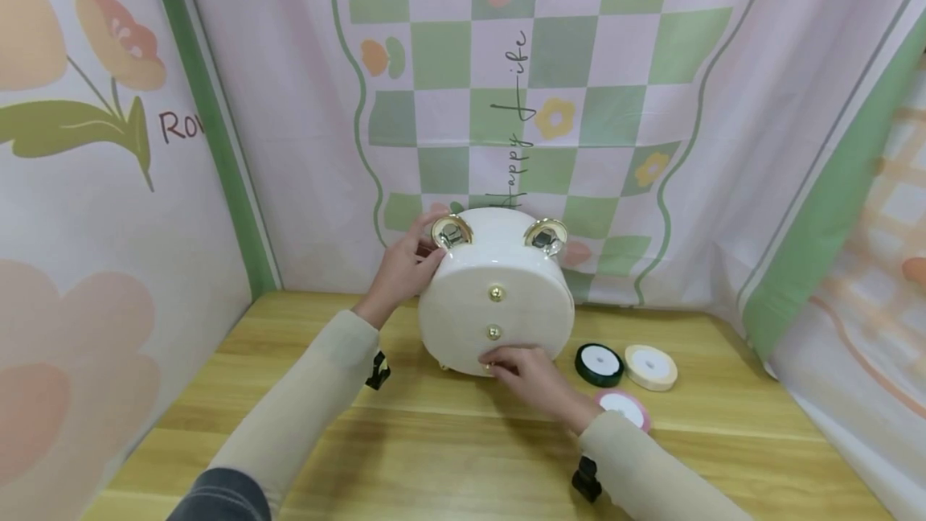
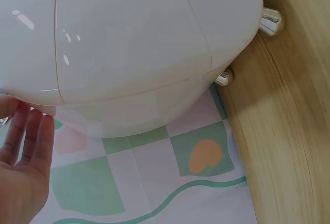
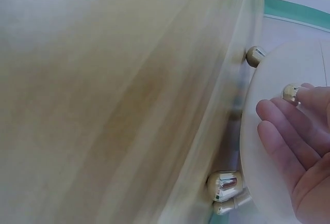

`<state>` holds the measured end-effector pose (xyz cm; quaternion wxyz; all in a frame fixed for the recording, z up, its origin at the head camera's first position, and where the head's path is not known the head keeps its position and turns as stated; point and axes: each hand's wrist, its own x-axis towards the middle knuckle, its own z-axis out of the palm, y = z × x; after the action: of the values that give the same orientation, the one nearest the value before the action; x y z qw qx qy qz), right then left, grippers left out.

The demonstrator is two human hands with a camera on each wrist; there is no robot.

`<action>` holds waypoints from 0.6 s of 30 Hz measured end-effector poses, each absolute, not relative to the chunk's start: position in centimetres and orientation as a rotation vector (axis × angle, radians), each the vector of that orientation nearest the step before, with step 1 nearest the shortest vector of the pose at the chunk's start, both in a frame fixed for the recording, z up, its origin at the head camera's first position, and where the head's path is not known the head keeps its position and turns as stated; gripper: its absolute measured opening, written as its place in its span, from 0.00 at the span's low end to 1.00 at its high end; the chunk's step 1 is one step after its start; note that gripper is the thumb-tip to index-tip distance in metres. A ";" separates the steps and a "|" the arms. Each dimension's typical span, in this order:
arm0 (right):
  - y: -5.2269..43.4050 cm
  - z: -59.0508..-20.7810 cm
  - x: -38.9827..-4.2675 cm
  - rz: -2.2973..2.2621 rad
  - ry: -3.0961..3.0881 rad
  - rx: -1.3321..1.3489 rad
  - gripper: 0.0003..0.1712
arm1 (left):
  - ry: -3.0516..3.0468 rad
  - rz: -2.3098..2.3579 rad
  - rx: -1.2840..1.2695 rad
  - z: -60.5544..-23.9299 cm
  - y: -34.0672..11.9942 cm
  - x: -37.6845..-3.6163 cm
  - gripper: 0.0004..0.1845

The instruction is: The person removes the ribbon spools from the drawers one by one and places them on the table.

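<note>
On the left, a beige sleeve runs up from the near edge of the wooden desk [image 1: 448, 457] to the left hand [image 1: 401, 268], which rests against the upper left side of a glossy cream oval box [image 1: 496, 296]. Its fingers [image 2: 28, 131] lie straight and close together, tips touching the box's rim right by a gold ring fitting [image 1: 452, 231]; they press rather than wrap. The box stands on edge in the middle of the desk, close to the checked green-and-pink backdrop [image 1: 550, 87], its flat face turned toward the person and two small gold studs [image 1: 495, 293] one above the other on it. A second gold fitting [image 1: 546, 235] sits at the upper right. Small gold feet [image 2: 270, 20] show on the far side in the left wrist view. Now the right hand [image 1: 531, 380]: it's at the lower edge of the face, fingers [image 3: 286, 131] relaxed and fairly straight, tips at the lowest stud. Just right of the box lie three ribbon spools, dark green [image 1: 599, 364], cream [image 1: 651, 367] and pink [image 1: 624, 407], the pink partly behind the right wrist.
</note>
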<state>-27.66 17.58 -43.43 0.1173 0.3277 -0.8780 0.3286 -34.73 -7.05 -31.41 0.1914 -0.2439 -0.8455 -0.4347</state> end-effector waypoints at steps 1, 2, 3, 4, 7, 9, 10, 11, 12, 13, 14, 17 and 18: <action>17.6 -43.4 -27.7 0.960 -2.577 0.959 0.10 | -2.375 -1.218 -0.684 -31.4 -7.1 -34.7 0.32; 17.5 -43.4 -27.8 0.959 -2.580 0.962 0.09 | -2.376 -1.216 -0.684 -31.4 -7.1 -34.8 0.32; 17.5 -43.3 -27.8 0.961 -2.580 0.968 0.09 | -2.376 -1.216 -0.684 -31.4 -7.2 -34.8 0.32; 17.5 -43.3 -27.8 0.960 -2.584 0.970 0.09 | -2.374 -1.216 -0.687 -31.4 -7.2 -34.8 0.32; 17.5 -43.4 -27.8 0.953 -2.585 0.975 0.09 | -2.366 -1.223 -0.699 -31.5 -7.2 -34.7 0.32; 17.6 -43.4 -27.7 0.952 -2.577 0.989 0.09 | -2.358 -1.219 -0.709 -31.5 -7.2 -34.6 0.32; 17.7 -43.5 -27.7 0.949 -2.571 0.998 0.09 | -2.354 -1.217 -0.713 -31.6 -7.2 -34.6 0.33; 17.8 -43.5 -27.7 0.954 -2.562 1.010 0.09 | -2.351 -1.214 -0.719 -31.6 -7.2 -34.6 0.33; 17.9 -43.5 -27.7 0.967 -2.551 1.024 0.10 | -2.347 -1.209 -0.724 -31.7 -7.2 -34.6 0.33; 18.1 -43.6 -27.6 0.982 -2.547 1.032 0.10 | -2.344 -1.208 -0.729 -31.8 -7.2 -34.6 0.33; 18.3 -43.5 -27.5 0.998 -2.547 1.038 0.11 | -2.341 -1.205 -0.733 -31.8 -7.2 -34.6 0.33; 19.1 -43.4 -27.2 1.029 -2.568 1.015 0.12 | -2.327 -1.228 -0.738 -32.1 -7.3 -34.6 0.34; 19.4 -43.3 -27.0 1.034 -2.585 1.001 0.13 | -2.318 -1.244 -0.736 -32.2 -7.4 -34.5 0.34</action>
<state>-27.04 19.40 -43.26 0.0913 0.3371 -0.8700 0.3482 -34.50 -7.40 -32.16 0.2034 -0.2638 -0.8309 -0.4457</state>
